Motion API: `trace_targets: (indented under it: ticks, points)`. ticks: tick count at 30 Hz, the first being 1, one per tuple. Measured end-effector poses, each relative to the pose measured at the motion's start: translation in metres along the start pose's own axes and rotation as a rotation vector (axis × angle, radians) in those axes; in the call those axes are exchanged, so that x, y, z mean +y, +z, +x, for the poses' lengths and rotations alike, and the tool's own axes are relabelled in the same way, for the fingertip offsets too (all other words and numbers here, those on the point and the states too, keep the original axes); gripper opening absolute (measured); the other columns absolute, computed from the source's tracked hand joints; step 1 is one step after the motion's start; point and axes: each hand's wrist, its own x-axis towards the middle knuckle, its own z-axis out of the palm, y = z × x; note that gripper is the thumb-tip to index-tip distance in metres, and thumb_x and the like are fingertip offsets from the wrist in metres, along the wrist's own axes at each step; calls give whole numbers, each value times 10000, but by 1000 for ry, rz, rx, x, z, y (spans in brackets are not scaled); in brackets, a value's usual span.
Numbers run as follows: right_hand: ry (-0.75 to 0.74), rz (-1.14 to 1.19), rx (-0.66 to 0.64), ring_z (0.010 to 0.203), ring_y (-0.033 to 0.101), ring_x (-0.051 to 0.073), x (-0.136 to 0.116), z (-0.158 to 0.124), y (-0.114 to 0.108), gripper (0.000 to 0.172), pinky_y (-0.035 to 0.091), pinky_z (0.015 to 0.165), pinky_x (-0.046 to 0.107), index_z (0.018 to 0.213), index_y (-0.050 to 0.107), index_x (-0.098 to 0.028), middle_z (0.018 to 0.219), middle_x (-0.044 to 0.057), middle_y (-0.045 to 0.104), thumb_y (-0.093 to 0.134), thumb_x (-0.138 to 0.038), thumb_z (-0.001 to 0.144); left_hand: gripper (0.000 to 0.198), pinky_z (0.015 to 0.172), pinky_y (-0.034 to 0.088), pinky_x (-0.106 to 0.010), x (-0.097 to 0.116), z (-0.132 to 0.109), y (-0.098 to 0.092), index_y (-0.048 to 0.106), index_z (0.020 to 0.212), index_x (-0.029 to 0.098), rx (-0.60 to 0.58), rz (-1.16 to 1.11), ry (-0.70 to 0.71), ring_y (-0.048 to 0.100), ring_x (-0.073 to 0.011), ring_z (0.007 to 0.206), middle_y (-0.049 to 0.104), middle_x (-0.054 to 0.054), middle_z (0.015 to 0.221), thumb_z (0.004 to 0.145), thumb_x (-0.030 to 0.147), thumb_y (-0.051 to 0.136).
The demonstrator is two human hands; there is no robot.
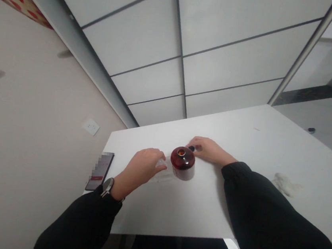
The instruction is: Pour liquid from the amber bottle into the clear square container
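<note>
A round, dark red bottle (pixel 183 160) with a pale label stands upright on the white table, its mouth uncovered. Left of it, my left hand (pixel 146 164) pinches a small clear plastic piece (pixel 160 163) between thumb and fingers; its exact kind is hard to make out. Just behind the bottle on the right, my right hand (pixel 206 149) has its fingers closed on a small black cap (pixel 191 148). The bottle partly hides my right fingertips. A faint transparent sheet or shape seems to lie on the table between my left hand and the bottle.
A phone (pixel 100 171) lies at the table's left edge by the wall, under a wall socket (pixel 91 127). A crumpled whitish tissue or cloth (pixel 286 185) lies to the right, beyond my right sleeve. Panelled sliding doors (pixel 149 58) stand behind the white table (pixel 149 214).
</note>
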Motion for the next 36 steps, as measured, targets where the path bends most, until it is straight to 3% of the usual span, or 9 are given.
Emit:
trace_targets:
  ticks: [8,18,25,28,31,34,36]
  points:
    - [15,4,44,788,635,194,-2,0,-1,163,501,751,326,1004,815,-240,991,64,756,733,-310,882,134,857,553,-409,2,1,-1,752,1038,182,-19,81,74,723,-310,1009,774,-110,1040,912,227,761]
    - [15,20,73,753,615,176,-1,1,0,165,482,741,321,995,800,-212,992,66,745,746,-321,884,182,867,562,-400,-4,2,2,761,1027,203,-23,65,67,712,-304,1037,772,-78,1045,887,305,818]
    - [22,54,102,743,615,182,-3,-1,0,178,492,732,335,989,802,-219,987,67,756,752,-350,879,480,972,582,-446,-5,-7,-6,672,1276,232,31,-2,63,680,-311,1182,719,-87,1301,849,353,855]
    - [23,92,127,756,625,192,-3,-1,0,171,510,744,350,973,804,-223,973,68,757,751,-348,868,570,1053,553,-476,-21,-19,-13,621,1350,242,70,-54,41,667,-312,1231,686,-95,1364,834,316,852]
    - [22,164,161,812,656,211,-4,0,0,160,554,773,369,955,799,-226,982,75,756,741,-337,855,703,1106,519,-509,-49,-38,-10,558,1426,257,142,-259,-76,669,-306,1229,639,-105,1412,796,354,856]
    - [16,254,219,866,676,226,-8,2,-2,163,603,837,412,931,779,-223,999,80,753,741,-351,838,823,1170,442,-593,-75,-57,11,502,1451,270,219,-643,-234,655,-320,1255,555,-143,1507,737,420,883]
    - [16,316,270,902,690,232,-15,2,-4,201,625,882,443,950,756,-218,1037,87,752,744,-389,845,821,1167,444,-600,-82,-63,33,467,1445,238,224,-751,-229,656,-330,1281,538,-191,1514,770,513,845]
